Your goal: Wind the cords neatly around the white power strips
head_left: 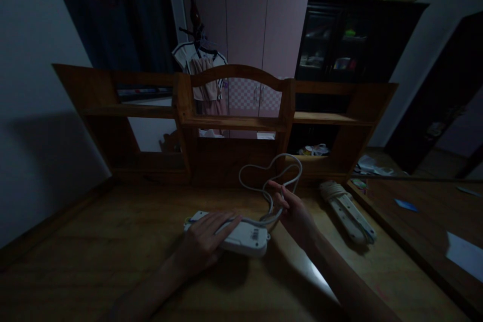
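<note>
A white power strip point(245, 239) is held just over the wooden desk, its labelled underside turned up. My left hand point(206, 239) wraps across its left half, thumb pressing the cord against the strip. From there the pale power cord point(271, 165) rises in loose loops toward the shelf. My right hand point(290, 206) pinches the cord to the right of the strip, with fingers closed on it. On the desk to the right lies a second power strip point(349, 216), its own cord wound around its far end. The loose cord's plug cannot be made out.
A wooden shelf unit point(236, 122) stands along the back of the desk point(124, 241). To the right is a lower brown surface point(418, 231) with a white paper point(464, 254) and a blue card point(405, 205). The room is dim.
</note>
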Demonstrator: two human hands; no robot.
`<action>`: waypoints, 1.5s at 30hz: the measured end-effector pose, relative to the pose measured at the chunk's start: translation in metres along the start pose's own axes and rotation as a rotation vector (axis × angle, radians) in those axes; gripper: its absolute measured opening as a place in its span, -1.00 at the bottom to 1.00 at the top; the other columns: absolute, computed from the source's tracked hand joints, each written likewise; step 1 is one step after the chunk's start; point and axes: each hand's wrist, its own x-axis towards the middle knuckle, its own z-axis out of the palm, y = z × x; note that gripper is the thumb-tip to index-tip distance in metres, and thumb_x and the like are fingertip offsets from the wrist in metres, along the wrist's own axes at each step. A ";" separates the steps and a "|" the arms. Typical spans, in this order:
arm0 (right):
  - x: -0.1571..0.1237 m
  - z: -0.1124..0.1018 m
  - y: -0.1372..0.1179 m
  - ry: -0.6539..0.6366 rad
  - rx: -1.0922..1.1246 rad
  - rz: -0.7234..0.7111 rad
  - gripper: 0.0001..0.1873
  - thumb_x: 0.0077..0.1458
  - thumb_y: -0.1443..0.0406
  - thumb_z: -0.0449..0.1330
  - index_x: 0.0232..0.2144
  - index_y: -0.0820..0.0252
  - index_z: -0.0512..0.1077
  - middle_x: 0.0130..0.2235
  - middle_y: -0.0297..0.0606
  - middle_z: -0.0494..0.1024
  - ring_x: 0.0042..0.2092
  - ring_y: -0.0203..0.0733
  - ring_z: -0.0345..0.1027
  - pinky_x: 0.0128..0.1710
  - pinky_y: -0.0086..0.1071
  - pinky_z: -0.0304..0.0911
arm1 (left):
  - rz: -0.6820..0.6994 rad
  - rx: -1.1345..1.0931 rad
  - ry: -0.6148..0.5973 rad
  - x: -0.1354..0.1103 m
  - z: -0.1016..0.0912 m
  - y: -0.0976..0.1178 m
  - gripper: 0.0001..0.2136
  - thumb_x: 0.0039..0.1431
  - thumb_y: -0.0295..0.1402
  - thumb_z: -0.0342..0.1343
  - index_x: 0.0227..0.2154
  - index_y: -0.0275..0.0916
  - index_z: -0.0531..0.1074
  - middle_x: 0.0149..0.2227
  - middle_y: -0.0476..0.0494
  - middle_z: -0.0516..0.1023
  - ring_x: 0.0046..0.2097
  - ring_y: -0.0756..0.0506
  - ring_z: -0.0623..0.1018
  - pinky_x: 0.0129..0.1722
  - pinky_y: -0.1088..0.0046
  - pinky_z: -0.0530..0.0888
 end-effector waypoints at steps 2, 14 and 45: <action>0.000 0.000 0.000 0.000 -0.047 -0.010 -0.60 0.21 0.14 0.13 -0.02 0.30 0.43 -0.59 -0.54 -0.04 -0.60 -0.43 -0.25 -0.64 -0.56 -0.08 | -0.011 -0.029 0.001 0.000 0.001 0.000 -0.36 0.09 -0.53 -0.02 0.28 -0.20 0.08 0.16 -0.24 0.35 0.13 -0.21 0.38 0.10 0.15 0.37; 0.009 -0.013 0.001 -0.009 0.043 0.024 -0.57 0.21 0.05 0.11 -0.12 0.32 0.46 -0.71 -0.60 -0.06 -0.65 -0.43 -0.38 -0.71 -0.54 -0.21 | 0.055 -0.104 0.016 -0.010 0.008 0.006 -0.38 0.15 -0.41 -0.02 0.29 -0.27 0.01 0.11 -0.30 0.39 0.06 -0.19 0.45 -0.03 0.28 0.47; -0.004 0.004 0.018 0.064 -0.449 -0.017 -0.39 0.21 -0.06 0.00 0.11 0.26 0.27 -0.42 -0.20 0.55 -0.67 -0.38 0.21 -0.75 -0.55 0.03 | -0.065 -0.153 0.083 0.002 -0.001 0.013 -0.32 0.19 -0.39 -0.05 0.33 -0.36 -0.18 0.01 -0.37 0.43 -0.06 -0.18 0.49 -0.09 0.28 0.49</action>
